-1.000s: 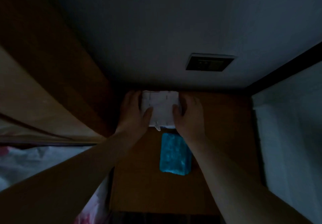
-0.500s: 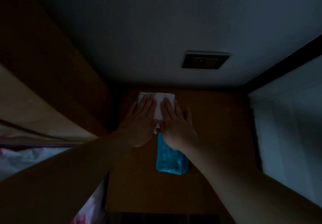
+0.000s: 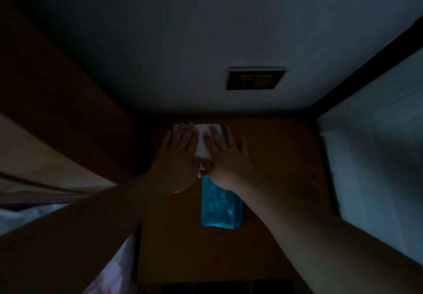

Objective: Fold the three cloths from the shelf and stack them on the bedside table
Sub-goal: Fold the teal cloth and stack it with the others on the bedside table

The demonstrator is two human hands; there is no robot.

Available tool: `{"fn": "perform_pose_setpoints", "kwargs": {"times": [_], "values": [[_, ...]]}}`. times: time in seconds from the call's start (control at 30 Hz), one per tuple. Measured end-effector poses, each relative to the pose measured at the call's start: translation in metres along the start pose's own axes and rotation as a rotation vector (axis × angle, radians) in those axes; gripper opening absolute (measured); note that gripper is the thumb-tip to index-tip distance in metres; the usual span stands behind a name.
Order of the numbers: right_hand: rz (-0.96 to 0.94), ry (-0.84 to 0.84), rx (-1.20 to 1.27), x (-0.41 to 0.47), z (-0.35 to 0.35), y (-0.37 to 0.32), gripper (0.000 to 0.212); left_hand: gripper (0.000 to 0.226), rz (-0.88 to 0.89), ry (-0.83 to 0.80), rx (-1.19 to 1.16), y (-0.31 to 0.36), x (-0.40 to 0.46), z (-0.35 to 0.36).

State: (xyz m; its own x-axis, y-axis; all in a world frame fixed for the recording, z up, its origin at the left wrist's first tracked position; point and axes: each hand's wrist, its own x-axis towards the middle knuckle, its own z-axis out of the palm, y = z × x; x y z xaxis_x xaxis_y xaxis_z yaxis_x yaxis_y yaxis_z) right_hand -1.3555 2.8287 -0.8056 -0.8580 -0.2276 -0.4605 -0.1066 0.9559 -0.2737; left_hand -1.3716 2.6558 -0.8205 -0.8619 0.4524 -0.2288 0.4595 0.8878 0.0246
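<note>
The room is dark. A folded white cloth (image 3: 203, 142) lies at the back of the wooden bedside table (image 3: 270, 179), close to the wall. My left hand (image 3: 177, 154) rests flat on its left half with the fingers spread. My right hand (image 3: 225, 154) lies flat on its right half, fingers also spread. Only a strip of white shows between the two hands. A folded turquoise cloth (image 3: 219, 204) lies just in front of the white one, its far end under my right wrist. No third cloth is visible.
A dark socket plate (image 3: 255, 78) sits on the wall above the table. A wooden headboard panel (image 3: 57, 110) rises on the left, with pink-patterned bedding (image 3: 107, 277) below it. White bedding (image 3: 377, 156) lies along the right side.
A second ago both hands gripped the white cloth by its sides. They have since let go and laid flat on top of it, and the palms have spread slightly apart.
</note>
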Motion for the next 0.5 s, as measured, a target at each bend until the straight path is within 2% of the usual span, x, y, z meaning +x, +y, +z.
{"fn": "perform_pose_setpoints", "kwargs": {"times": [0.13, 0.23, 0.3, 0.4, 0.5], "values": [[0.054, 0.215, 0.174, -0.045, -0.012, 0.010, 0.066, 0.068, -0.003, 0.084, -0.090, 0.013, -0.039, -0.024], [0.189, 0.198, 0.368, -0.078, -0.009, 0.025, 0.054, 0.058, -0.055, 0.136, -0.286, 0.027, -0.084, -0.028], [0.281, 0.123, 0.470, -0.091, -0.004, 0.033, 0.053, 0.056, -0.214, 0.056, -0.473, 0.041, -0.107, -0.029], [0.321, 0.009, 0.599, -0.095, 0.004, 0.040, 0.056, 0.066, -0.600, -0.167, -0.867, 0.062, -0.125, -0.020], [0.322, -0.081, 0.664, -0.087, 0.002, 0.040, 0.057, 0.060, -0.748, -0.228, -1.035, 0.081, -0.128, -0.009]]}}
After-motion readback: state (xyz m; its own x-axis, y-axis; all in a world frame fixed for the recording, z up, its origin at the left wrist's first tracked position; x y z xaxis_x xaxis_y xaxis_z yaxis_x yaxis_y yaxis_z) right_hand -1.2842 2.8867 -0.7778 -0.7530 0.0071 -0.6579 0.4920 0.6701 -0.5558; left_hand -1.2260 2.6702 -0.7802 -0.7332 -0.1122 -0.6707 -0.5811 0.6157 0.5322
